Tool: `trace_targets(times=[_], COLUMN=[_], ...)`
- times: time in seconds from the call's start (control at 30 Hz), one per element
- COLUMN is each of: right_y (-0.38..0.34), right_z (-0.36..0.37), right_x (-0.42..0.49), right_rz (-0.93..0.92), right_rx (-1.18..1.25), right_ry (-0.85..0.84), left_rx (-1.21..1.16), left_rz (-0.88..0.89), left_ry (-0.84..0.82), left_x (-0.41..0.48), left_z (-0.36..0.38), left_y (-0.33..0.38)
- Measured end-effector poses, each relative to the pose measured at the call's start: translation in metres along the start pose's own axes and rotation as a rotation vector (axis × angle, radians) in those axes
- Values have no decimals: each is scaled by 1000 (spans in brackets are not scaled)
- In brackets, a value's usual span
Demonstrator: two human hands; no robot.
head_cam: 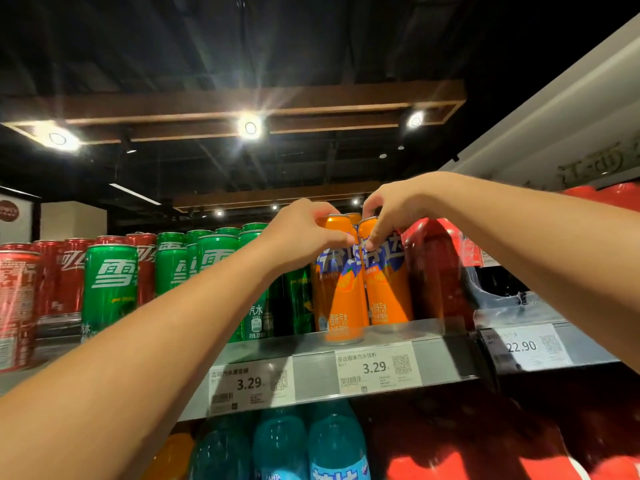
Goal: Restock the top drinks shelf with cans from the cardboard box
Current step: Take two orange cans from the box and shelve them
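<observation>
- Reaching up to the top shelf (311,358), our left grip (304,233) curls over the rim of the left orange can (337,289), with the thumb pressed on its side.
- Our right grip (394,206) pinches the upper part of the right orange can (386,292), fingers bent down over its top.
- Both cans stand upright, just beside each other, at the shelf's front edge above a price tag (375,367) marked 3.29.
- On the shelf below we see blue bottles (334,445).
- A third orange can (354,218) shows behind the held pair.
- To the left stand green cans (109,285), then red cans (19,299); to the right, a red wrapped pack (433,271).
- Farthest off, ceiling lamps (249,128) glare.
</observation>
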State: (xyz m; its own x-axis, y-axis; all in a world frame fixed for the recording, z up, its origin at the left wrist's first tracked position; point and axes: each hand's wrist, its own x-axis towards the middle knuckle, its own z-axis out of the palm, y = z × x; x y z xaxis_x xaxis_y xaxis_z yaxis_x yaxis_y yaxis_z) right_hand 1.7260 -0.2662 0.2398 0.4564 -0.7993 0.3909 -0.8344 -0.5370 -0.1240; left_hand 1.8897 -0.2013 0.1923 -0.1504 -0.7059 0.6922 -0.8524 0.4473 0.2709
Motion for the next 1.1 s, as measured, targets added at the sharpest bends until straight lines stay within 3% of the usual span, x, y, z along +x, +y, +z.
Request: trace_targets(times=[0.23, 1.1], right_y=[3, 6], right_z=[5, 16], right_x=[4, 21], right_rz=[14, 84], right_rx=[2, 292], right_ry=[6, -76], left_rx=[103, 88], left_rz=[-5, 6], left_ry=[79, 27], left_x=[-2, -7], left_z=[3, 0], left_y=[-6, -4])
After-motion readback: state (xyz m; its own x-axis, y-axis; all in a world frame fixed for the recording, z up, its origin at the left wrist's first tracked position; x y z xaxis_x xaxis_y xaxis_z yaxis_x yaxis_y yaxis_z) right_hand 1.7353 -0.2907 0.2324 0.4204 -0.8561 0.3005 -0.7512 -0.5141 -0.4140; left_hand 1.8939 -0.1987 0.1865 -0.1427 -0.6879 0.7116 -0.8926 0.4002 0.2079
